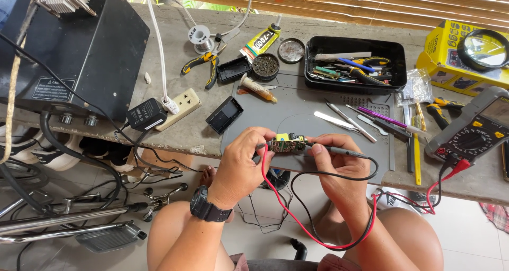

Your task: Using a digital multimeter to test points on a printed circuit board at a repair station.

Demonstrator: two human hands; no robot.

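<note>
1. Small circuit board (287,143) lies lengthwise left-right, held above desk (175,128) front edge.
2. Left hand (241,162) pinches board's left end with red probe; right hand (339,167) grips black probe (347,153) at right end.
3. Multimeter (474,128) right, tool tray (354,64) behind.

Grey concrete bench (175,136) ran across frame. Grey work mat (297,109) lay at centre. Black tool tray (355,64) sat upper centre-right, black box unit (79,43) upper left. Pliers (204,64), solder spool (200,35), power strip (180,107) lay left of mat. Multimeter (472,128) and yellow carton (450,53) occupied right edge.
</note>
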